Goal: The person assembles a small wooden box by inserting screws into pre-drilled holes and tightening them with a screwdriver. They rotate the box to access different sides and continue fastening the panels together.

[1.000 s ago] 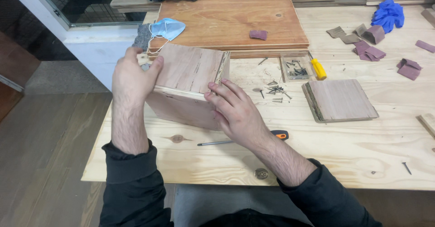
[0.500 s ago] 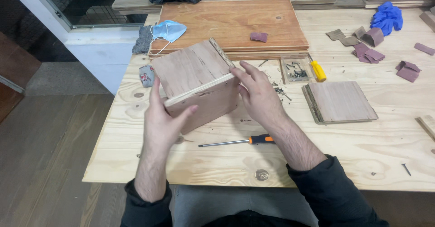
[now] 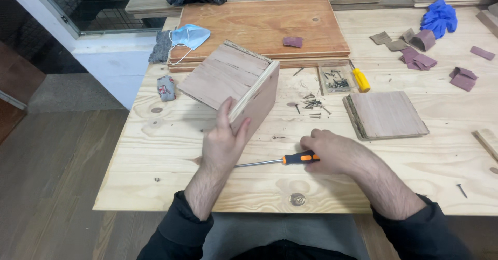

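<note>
Your left hand (image 3: pixel 224 142) grips the near corner of the plywood box (image 3: pixel 234 86), thumb on the top panel, fingers wrapped onto the side face; box sits tilted on the pine worktable (image 3: pixel 171 151), left of centre, w/ its far edge near the big reddish board (image 3: pixel 259 29). Your right hand (image 3: pixel 332 151) lies over the handle end of the orange-and-black screwdriver (image 3: pixel 275 160), fingers curled round it; shaft points left toward the left wrist, flat on the table. Loose screws (image 3: pixel 311 104) scattered just beyond the right hand, next to a small clear tray (image 3: pixel 334 81) of more fasteners & a yellow-handled tool (image 3: pixel 360 79). Stack of square plywood panels (image 3: pixel 386 115) to the right, well apart from the box. Blue face mask (image 3: pixel 191 34) on the board's left corner, small purplish pad (image 3: pixel 293 41) on the board, prob. sandpaper scraps (image 3: pixel 420 58) farther right, blue gloves (image 3: pixel 440 15) at far right.
</note>
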